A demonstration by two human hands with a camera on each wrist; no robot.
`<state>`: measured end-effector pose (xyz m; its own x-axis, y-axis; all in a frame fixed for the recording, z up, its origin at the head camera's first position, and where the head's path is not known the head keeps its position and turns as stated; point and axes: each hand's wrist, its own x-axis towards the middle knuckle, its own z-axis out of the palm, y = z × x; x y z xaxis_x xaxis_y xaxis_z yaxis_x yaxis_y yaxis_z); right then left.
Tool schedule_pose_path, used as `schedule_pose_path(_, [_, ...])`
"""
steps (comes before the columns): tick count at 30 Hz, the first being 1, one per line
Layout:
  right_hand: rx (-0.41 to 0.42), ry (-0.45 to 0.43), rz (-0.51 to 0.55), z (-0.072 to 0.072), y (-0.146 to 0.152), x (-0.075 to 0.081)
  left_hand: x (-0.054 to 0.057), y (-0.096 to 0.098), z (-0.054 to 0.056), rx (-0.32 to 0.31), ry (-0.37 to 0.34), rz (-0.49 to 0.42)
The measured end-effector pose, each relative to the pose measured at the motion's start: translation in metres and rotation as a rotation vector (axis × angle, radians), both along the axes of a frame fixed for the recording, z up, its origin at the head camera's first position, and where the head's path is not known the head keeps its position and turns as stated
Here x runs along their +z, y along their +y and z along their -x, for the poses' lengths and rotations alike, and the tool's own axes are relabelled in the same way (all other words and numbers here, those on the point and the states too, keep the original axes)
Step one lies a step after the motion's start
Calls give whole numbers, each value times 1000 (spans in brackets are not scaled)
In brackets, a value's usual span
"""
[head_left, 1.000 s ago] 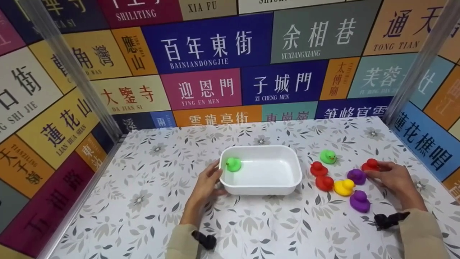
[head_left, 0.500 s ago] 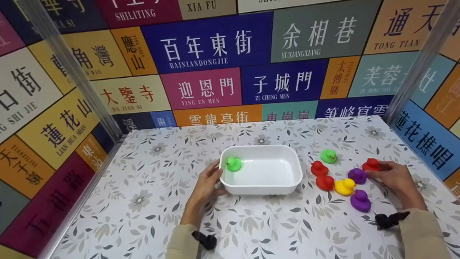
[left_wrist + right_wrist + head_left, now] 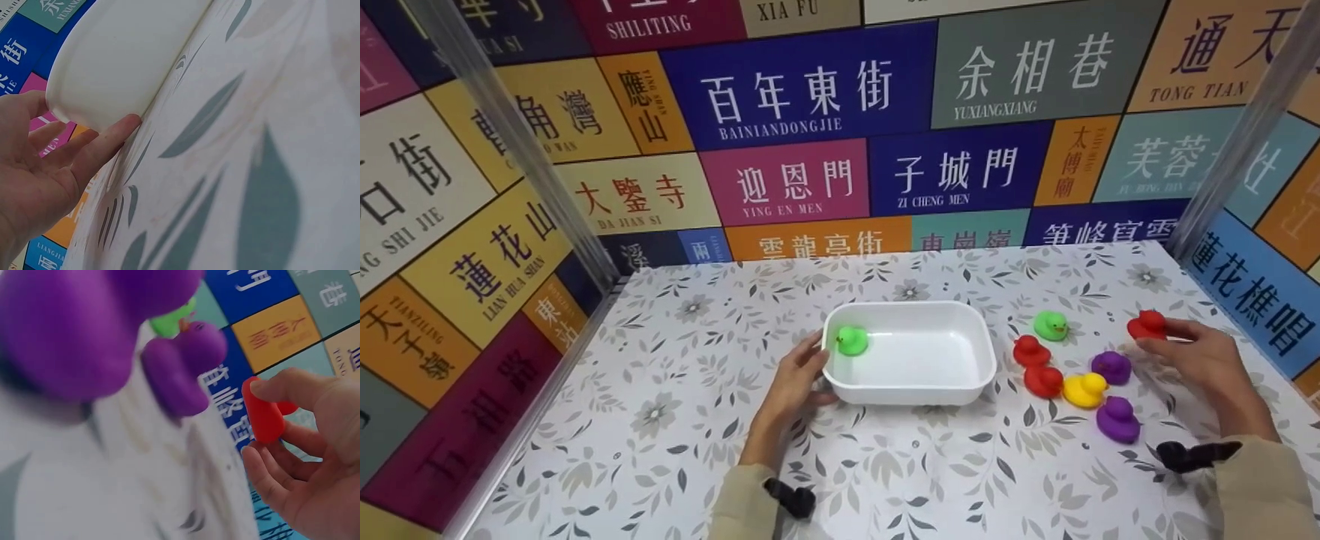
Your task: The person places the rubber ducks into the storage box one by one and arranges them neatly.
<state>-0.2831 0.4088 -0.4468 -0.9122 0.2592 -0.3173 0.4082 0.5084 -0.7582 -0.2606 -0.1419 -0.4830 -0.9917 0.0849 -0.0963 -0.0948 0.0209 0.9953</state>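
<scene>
A white plastic bin (image 3: 915, 394) stands mid-table with a green rubber duck (image 3: 853, 341) inside at its left end. My left hand (image 3: 795, 379) rests against the bin's left end; its fingers, loosely extended, touch the outer wall near the rim and the bottom edge in the left wrist view. Over on the right, my right hand (image 3: 1204, 360) pinches a red rubber duck (image 3: 263, 413) between thumb and fingers. Just left of that hand is a purple duck (image 3: 1112, 367), with another purple duck (image 3: 1118, 420) nearer the front.
Between the bin and my right hand lie a green duck (image 3: 1051, 325), two red ducks (image 3: 1031, 351) and a yellow duck (image 3: 1084, 391), loosely grouped on the floral tablecloth (image 3: 697, 420). Panels with Chinese characters (image 3: 802, 90) wall in the table's back and sides.
My right hand has moved slightly right and back with the red duck, away from the purple duck. The left hand stays at the bin. The head view has shifted a little.
</scene>
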Motion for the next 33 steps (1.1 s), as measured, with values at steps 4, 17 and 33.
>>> schedule_pose_path(4, [47, 72, -7, -3, -13, 17, 1, 0, 1, 3, 8, 4])
schedule_pose_path(17, [218, 319, 130, -10, -59, 37, 0, -1, -1, -10, 6, 28])
schedule_pose_path(33, [396, 200, 401, 12, -140, 45, 0, 0, 0, 12, 0, 21])
